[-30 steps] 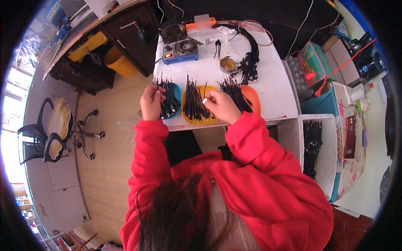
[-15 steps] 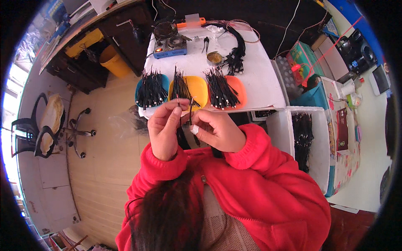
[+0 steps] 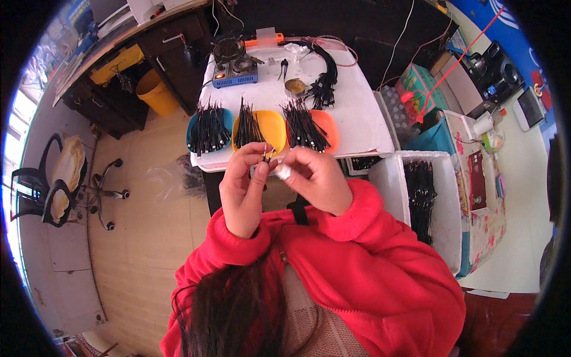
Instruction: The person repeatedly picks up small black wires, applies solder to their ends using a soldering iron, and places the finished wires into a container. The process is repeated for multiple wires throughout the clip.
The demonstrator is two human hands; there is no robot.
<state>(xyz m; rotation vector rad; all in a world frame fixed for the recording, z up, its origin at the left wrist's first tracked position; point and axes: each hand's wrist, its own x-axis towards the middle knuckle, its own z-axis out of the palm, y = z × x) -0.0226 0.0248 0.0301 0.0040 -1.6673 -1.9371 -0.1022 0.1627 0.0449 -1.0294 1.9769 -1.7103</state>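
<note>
Between the thumb and index finger of my left hand point(image 3: 244, 190) are two thin black cables point(image 3: 267, 157), side by side, their stripped wire ends pointing up. My right hand point(image 3: 321, 181) is close beside them with thumb and fingers drawn together. White tape wraps its thumb; blur hides what its fingertips hold. Just beyond both hands, bundles of black cables lie in a teal tray point(image 3: 227, 121), a yellow tray point(image 3: 275, 128) and an orange tray point(image 3: 329, 128).
On the white table point(image 3: 363, 119) stand a blue soldering station point(image 3: 237, 79), a small round tin point(image 3: 294, 88), black pliers point(image 3: 284, 68) and a black cable bundle point(image 3: 324, 86). A white foam box point(image 3: 446, 238) of cables is at right, an office chair point(image 3: 59, 178) at left.
My hands have come closer together. The cable that was in my right hand now sits beside the other one in my left. The whole view has shifted slightly.
</note>
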